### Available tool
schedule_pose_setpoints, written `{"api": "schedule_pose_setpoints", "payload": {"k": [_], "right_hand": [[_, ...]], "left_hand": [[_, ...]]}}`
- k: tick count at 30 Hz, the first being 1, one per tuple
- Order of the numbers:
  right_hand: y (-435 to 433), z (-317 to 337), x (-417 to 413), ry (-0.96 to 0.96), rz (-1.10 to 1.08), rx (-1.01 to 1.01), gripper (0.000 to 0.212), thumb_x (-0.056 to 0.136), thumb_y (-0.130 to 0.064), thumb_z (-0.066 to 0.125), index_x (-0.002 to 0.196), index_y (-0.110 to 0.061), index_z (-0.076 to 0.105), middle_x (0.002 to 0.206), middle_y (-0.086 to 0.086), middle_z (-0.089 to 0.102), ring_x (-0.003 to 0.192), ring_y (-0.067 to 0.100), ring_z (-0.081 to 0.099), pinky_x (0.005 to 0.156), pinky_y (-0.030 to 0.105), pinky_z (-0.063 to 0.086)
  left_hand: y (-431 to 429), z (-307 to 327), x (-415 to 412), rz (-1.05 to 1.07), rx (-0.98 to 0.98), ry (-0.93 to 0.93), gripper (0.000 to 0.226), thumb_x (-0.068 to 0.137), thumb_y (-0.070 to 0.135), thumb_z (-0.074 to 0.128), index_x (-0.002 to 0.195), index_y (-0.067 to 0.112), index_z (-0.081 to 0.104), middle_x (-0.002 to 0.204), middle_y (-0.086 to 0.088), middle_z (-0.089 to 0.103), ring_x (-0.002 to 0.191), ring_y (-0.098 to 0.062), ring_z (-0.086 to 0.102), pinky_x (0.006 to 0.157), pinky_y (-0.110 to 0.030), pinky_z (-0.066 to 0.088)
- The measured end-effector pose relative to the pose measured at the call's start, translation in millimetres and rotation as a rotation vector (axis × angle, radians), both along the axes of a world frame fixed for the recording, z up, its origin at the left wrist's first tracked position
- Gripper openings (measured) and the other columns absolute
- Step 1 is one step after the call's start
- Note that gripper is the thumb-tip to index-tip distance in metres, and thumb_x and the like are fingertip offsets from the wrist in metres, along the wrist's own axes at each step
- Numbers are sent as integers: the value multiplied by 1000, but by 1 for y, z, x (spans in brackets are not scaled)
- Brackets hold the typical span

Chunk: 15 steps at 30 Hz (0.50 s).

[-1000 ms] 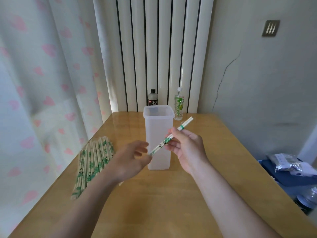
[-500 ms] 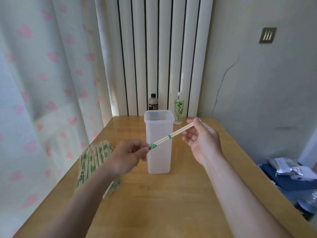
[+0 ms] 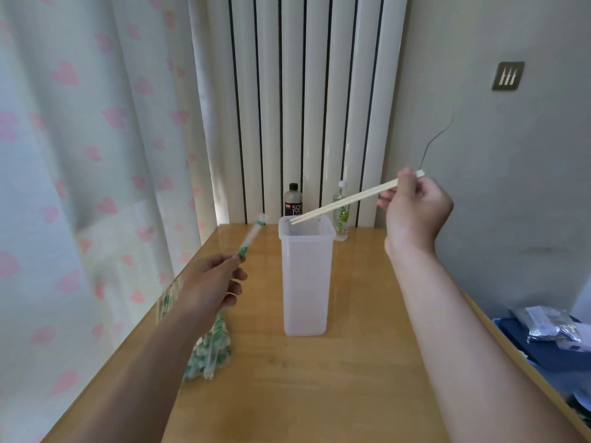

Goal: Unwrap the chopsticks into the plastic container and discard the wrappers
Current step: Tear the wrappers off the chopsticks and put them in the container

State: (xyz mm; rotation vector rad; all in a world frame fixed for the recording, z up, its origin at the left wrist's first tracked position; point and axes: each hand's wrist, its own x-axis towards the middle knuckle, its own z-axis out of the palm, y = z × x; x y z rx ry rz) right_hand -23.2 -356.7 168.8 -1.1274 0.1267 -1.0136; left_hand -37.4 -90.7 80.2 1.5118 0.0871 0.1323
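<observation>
My right hand (image 3: pixel 414 209) pinches the thick end of a bare pair of chopsticks (image 3: pixel 345 201), held up and to the right; their tips hang just over the open mouth of the tall translucent plastic container (image 3: pixel 305 282) standing mid-table. My left hand (image 3: pixel 212 284) grips the empty green-and-white wrapper (image 3: pixel 251 239), which points up and away, left of the container. A pile of wrapped chopsticks (image 3: pixel 211 343) lies on the table's left side, partly hidden under my left forearm.
A dark soda bottle (image 3: pixel 293 199) and a clear bottle with a green label (image 3: pixel 341 215) stand at the back of the wooden table (image 3: pixel 319 394), against the radiator. A curtain hangs at the left. Bags (image 3: pixel 550 327) lie on the floor at the right.
The chopsticks have come fully out of the wrapper. My right hand rose to the right with the bare pair; my left hand drew the empty wrapper away to the left.
</observation>
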Motion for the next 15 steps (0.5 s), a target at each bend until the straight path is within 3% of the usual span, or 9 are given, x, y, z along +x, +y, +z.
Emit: {"api": "schedule_pose_setpoints", "payload": {"k": [2, 5, 9, 12, 13, 15], "right_hand": [[2, 9, 4, -42, -92, -134, 34, 101, -23, 59, 69, -15, 58, 58, 1, 60, 52, 17, 61, 54, 38, 58], [13, 7, 15, -11, -172, -419, 33, 97, -32, 58, 72, -10, 62, 65, 7, 66, 63, 30, 65, 63, 48, 57], [40, -15, 24, 82, -60, -805, 12, 97, -19, 63, 92, -10, 69, 72, -3, 65, 65, 11, 62, 63, 33, 51], [52, -29, 28, 180, 42, -974, 17, 98, -19, 65, 114, -13, 69, 78, -7, 65, 71, 4, 60, 63, 5, 41], [54, -32, 29, 199, 68, -1009, 18, 98, -19, 66, 115, -14, 69, 81, -5, 66, 73, 5, 60, 63, 4, 41], [58, -36, 28, 223, 114, -1054, 15, 98, -19, 66, 112, -15, 70, 83, -3, 67, 75, 10, 63, 67, 16, 48]], "left_hand": [[-2, 2, -1, -21, -16, -8, 18, 103, 15, 55, 104, 5, 69, 73, -7, 61, 54, -18, 51, 48, -29, 36], [-5, 2, 0, -37, -38, -7, 18, 103, 14, 54, 105, 4, 68, 72, -6, 61, 53, -18, 50, 47, -29, 35], [-10, 0, 1, -42, -46, -1, 17, 102, 14, 55, 104, 3, 68, 72, -7, 61, 53, -18, 50, 47, -29, 34], [-12, -1, -1, -63, -37, -1, 17, 102, 14, 54, 103, 5, 69, 73, -7, 62, 54, -19, 50, 49, -30, 34], [-12, -1, -2, -69, -30, -1, 17, 102, 14, 54, 102, 5, 69, 74, -7, 62, 54, -19, 51, 49, -29, 35], [-10, -3, -2, -71, -22, -4, 17, 101, 14, 54, 102, 5, 69, 74, -8, 62, 55, -20, 51, 49, -29, 35]]}}
